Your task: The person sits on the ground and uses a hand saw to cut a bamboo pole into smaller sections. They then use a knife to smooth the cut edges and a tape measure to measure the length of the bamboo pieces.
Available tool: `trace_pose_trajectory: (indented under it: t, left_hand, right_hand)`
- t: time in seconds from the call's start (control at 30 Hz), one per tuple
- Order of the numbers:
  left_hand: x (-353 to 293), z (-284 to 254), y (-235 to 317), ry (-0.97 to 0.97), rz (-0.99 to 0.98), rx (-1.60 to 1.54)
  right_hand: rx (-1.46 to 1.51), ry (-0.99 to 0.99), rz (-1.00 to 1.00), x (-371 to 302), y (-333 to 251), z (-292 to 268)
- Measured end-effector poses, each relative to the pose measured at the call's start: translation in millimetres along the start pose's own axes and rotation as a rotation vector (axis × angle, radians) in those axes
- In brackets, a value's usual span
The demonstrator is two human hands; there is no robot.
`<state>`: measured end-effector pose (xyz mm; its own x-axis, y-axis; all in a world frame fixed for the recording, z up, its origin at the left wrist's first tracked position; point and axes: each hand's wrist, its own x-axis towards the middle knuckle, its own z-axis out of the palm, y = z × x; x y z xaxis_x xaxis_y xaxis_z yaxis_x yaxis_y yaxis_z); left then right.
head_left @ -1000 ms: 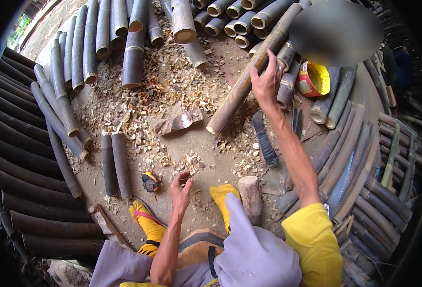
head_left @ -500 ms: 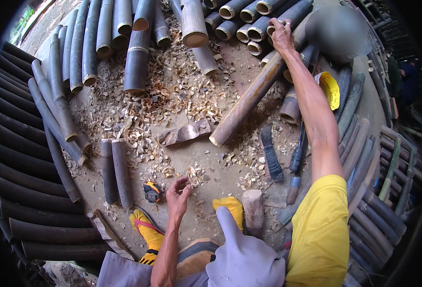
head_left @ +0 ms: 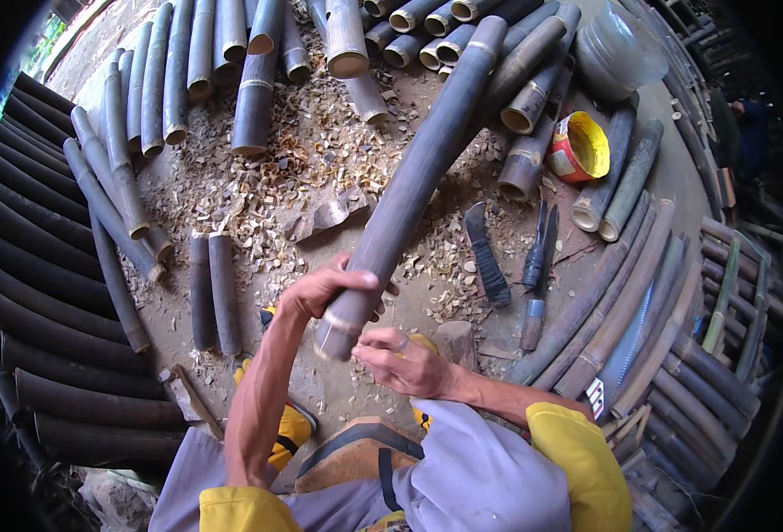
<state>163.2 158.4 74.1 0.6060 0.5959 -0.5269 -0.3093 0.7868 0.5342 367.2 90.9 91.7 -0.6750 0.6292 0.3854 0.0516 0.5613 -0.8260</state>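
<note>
A long dark bamboo pole slants from near my lap toward the far stack. My left hand is wrapped round it close to its near end, thumb on top. My right hand is beside that end with its fingers curled in; whether they touch the pole or hold something small is hidden. Right of the pole, on the ground, lie a knife with a dark wrapped handle and other long-handled tools. A wooden block stands just beyond my right hand.
Wood chips cover the ground around a split wood piece. Bamboo lengths lie ahead and on both sides, two short ones at left. A yellow-lined red tub and a clear plastic container stand at far right.
My right hand has come back from the far stack to the pole's near end. My left hand has taken hold of the pole, which now reaches nearer to my lap.
</note>
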Motion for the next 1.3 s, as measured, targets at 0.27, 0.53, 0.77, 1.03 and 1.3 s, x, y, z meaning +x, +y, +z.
trace_pose_trajectory:
  t: [0.27,0.53,0.77,1.03,1.3]
  left_hand:
    - [-42,80,-167,0.725,0.105,0.828]
    - [-74,40,-205,0.781,0.601,0.643]
    - [-45,-43,-111,1.254,0.615,0.918]
    - [-13,-68,-89,1.352,0.605,1.084]
    - [-71,-79,-154,1.411,0.017,1.244]
  right_hand:
    - [0.683,0.558,0.841,-9,51,-23]
    - [0.584,0.559,0.746,17,65,28]
    - [0.630,0.282,0.804,36,91,49]
    - [-0.017,0.240,0.800,-17,100,85]
    - [-0.018,0.025,0.864,-15,90,72]
